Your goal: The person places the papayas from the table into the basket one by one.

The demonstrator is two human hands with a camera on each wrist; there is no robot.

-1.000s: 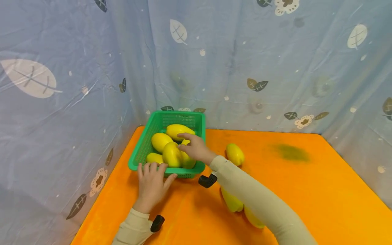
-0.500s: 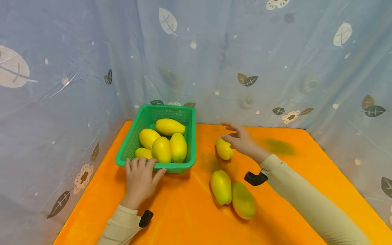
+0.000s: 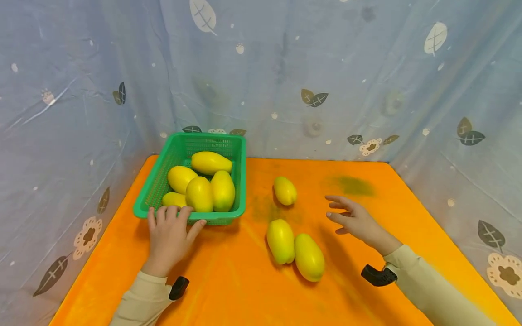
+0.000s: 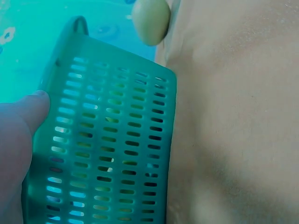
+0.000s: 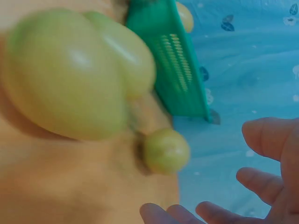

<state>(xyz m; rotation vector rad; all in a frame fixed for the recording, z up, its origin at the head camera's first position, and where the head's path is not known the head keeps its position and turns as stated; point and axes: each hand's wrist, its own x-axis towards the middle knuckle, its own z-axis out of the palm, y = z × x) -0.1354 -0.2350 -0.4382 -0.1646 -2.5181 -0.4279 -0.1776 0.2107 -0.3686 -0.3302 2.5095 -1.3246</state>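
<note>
A green plastic basket [image 3: 243, 181] with slotted walls stands at the left of the head view, with several yellow mangoes [image 3: 200, 194] in it. My left hand [image 3: 167, 240] grips its near rim, fingers hooked over the edge and thumb [image 4: 37, 109] against the outer wall. Three mangoes lie on the orange table: one mango [image 3: 285, 190] at the back, and two touching each other nearer the front, a greener mango [image 3: 280, 241] and a yellower mango [image 3: 309, 257]. To their right my right hand [image 3: 360, 222] hovers, fingers loosely spread, holding nothing.
The orange tabletop [image 3: 228, 280] extends around the basket and the loose mangoes. A blue patterned curtain [image 3: 285, 68] closes off the back and both sides. The basket's back left corner is near the curtain.
My right hand has left the basket and moved right, past the loose mangoes. The left hand stays on the basket rim. The head view has turned to the right.
</note>
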